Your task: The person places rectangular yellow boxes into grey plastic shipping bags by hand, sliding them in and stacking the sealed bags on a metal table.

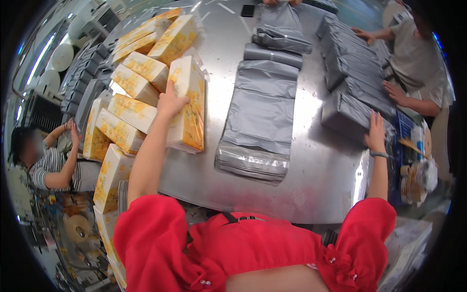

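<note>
My left hand lies over a white and yellow plastic-wrapped tissue pack, thumb and fingers gripping its upper side. This pack is at the right edge of a heap of similar tissue packs. On the right, my right hand rests flat against the near end of a grey wrapped parcel, fingers extended. That parcel is nearest to me in a row of grey parcels. Between my hands, a stack of flat grey plastic mailing bags lies on the metal table.
Across the table, a person's hands are at another grey bag. A co-worker's hands touch the parcel row at right. A phone-like black object lies at the back. A blue basket and tape rolls stand right; another person is left.
</note>
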A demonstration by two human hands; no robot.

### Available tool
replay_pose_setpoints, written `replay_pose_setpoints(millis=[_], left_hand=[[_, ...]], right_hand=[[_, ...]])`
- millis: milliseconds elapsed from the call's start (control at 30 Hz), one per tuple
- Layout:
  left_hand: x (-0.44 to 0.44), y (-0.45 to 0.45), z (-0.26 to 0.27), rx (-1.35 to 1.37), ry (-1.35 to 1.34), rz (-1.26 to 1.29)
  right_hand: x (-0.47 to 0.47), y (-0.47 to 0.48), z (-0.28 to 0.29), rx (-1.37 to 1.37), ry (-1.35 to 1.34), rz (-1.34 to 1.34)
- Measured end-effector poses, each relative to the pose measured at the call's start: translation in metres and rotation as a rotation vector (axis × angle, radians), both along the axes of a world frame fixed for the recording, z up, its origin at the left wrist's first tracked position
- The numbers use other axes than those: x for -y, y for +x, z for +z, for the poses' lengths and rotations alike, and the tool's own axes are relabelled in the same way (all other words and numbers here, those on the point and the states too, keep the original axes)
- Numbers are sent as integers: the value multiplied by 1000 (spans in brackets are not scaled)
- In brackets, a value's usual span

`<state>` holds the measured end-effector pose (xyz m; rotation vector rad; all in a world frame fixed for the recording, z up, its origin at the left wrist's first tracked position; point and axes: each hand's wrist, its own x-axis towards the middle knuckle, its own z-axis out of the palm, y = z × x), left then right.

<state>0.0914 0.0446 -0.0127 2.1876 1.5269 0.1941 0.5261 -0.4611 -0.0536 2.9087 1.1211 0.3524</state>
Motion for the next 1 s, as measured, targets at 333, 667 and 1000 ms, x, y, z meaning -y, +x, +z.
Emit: replay_pose_setpoints(millis=[333,667,1000], left_hand=[[158,-35,-64,482,-628,-638],[115,45,-104,250,72,-881],[157,9,-120,409,116,-595]], right_hand=[[-170,-220,-43,-1036,764,348],[-152,-275,-80,-564,448,240],[-156,-289,-77,-393,508,75]])
